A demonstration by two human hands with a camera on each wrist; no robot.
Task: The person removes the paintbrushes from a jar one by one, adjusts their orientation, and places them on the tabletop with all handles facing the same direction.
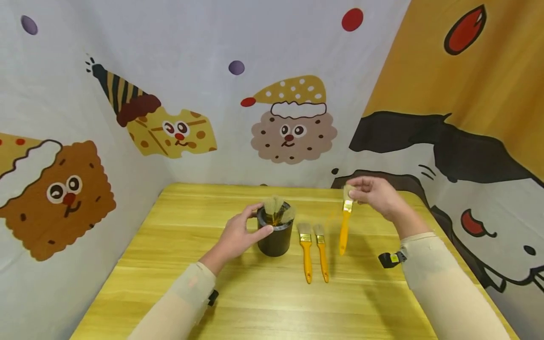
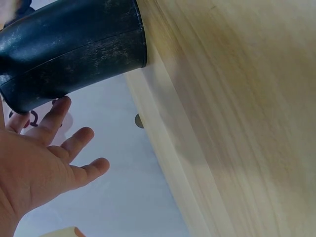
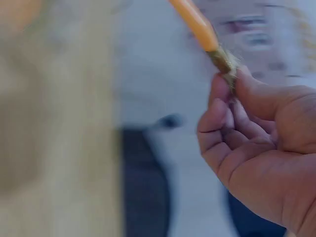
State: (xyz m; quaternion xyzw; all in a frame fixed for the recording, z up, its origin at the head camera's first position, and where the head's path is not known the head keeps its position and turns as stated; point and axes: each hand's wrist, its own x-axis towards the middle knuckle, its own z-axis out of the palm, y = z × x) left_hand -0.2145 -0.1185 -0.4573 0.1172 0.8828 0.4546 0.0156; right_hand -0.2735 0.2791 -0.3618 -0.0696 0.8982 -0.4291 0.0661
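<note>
Nearest to the head camera, on either side of the black cup (image 1: pixel 274 243): cream sleeves (image 1: pixel 452 293), extended over the table (image 1: pixel 170 264). Judged to be at a handling step, steadying the black cup with the left grip (image 1: pixel 242 231) and holding up an orange-handled brush (image 1: pixel 345 222) with the right grip (image 1: pixel 376 196). Seems to call next for a still cup and a firm pinch, perhaps with a turn of the wrist; toward which spot, cannot tell.

As for the orange-handled brush: well to the right of the black cup, near upright, bristle end at the top and handle hanging down, long axis leaning slightly so as to bring the handle's tip a little closer to the cup. Whether touching the table at that tip, cannot tell.

Right grip: narrow, pinching the bristle end between thumb and fingers. Left grip: spread wide about the cup's upper part, with thumb on the near side of the rim and fingers at the far side.

Just right of the black cup, lying flat side by side: a wider brush (image 1: pixel 306 252) and a narrower brush (image 1: pixel 321 252), nearly parallel, bristles at the far end, handles at the near. Inside the cup: brush heads (image 1: pixel 273 204), bristles up, exact number hidden. Beyond the cup: printed cloth (image 1: pixel 191 38).
</note>
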